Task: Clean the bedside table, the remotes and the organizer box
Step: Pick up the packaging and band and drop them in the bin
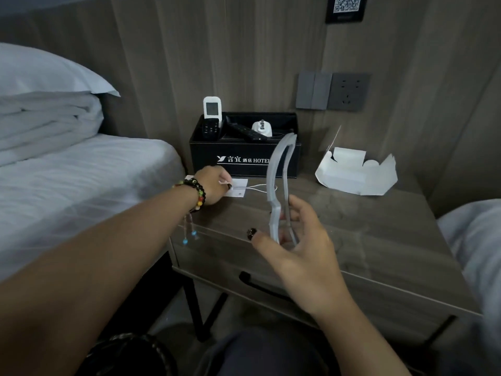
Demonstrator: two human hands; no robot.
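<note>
The grey wooden bedside table (366, 229) carries a black organizer box (238, 161) at its back. In the box stand a white remote (212, 107) and a black remote (210, 128), with another black remote (245, 131) lying beside a white plug adapter (262, 128). My left hand (214, 187) pinches a small white card (240, 188) with a white string on the table's left part. Above the table's front edge, my right hand (295, 240) holds a thin, curved grey-white plastic strip (279, 183) upright.
An opened white cardboard package (355, 172) lies at the table's back right. A bed with white sheets (67, 185) and a pillow borders the left. Wall switches and a socket (333, 91) sit above the table. A drawer handle (260, 287) runs below the front edge.
</note>
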